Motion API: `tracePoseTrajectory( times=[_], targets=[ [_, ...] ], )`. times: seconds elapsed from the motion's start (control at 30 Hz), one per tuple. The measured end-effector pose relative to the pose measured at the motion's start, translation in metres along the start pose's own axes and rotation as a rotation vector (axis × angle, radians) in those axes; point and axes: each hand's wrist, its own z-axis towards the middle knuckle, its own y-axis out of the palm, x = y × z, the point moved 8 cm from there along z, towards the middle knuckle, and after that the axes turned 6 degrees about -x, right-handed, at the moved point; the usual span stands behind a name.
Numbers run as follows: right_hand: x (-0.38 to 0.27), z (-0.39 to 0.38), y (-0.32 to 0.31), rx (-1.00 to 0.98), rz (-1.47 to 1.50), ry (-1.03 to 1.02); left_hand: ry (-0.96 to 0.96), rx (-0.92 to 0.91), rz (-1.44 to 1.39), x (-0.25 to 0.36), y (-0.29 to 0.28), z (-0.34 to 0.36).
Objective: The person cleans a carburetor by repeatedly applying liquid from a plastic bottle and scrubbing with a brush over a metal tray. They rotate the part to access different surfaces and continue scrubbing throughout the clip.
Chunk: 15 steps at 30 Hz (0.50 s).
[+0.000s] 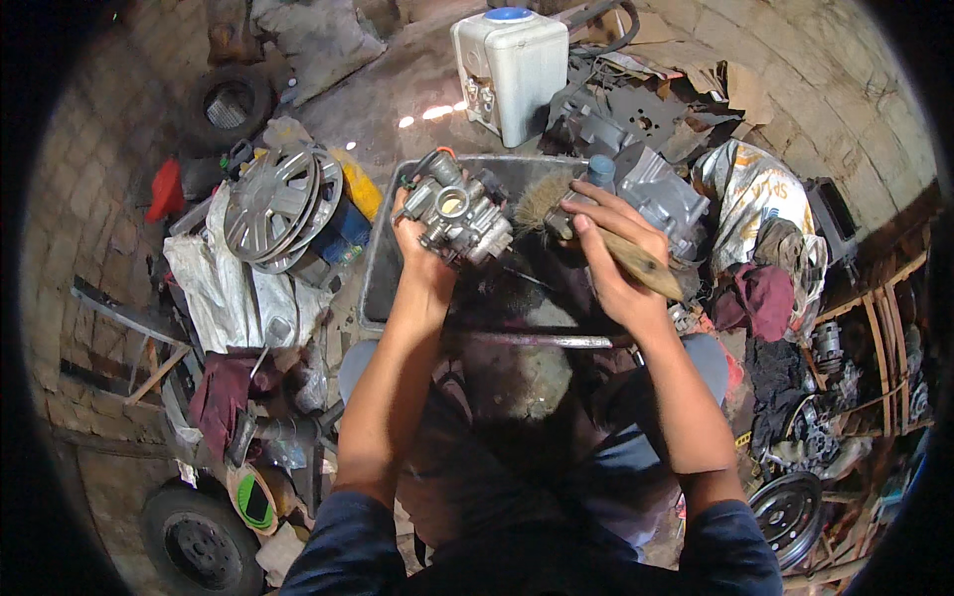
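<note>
My left hand [424,253] is closed around a metal carburetor [467,221], held up over a dark tray [374,303]. One round bore of the carburetor faces up, and an orange-red ring shows at its top edge. My right hand [628,248] grips a paint brush [648,266] by its wooden handle. The brush's pale, frayed bristles point left toward the carburetor, with a small gap between them. Dark, wet-looking residue covers the tray's bottom below both hands.
Beyond the tray stands a white plastic tank [527,74] with a blue cap. Grey metal castings [661,199] lie at the tray's right. Silver wheel covers [283,204] rest on white sacking at the left. Tyres [229,104] and a white sack [760,189] are farther out.
</note>
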Motion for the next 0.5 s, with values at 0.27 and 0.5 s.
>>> tracePoseTrajectory(
  times=[0.27, 0.5],
  targets=[
    [0.003, -0.002, 0.008, -0.060, -0.117, -0.049, 0.126, -0.009, 0.274, 0.008, 0.022, -0.016],
    [-0.020, -0.011, 0.012, -0.165, 0.045, -0.134, 0.088, -0.007, 0.012, 0.003, 0.011, -0.004]
  ],
)
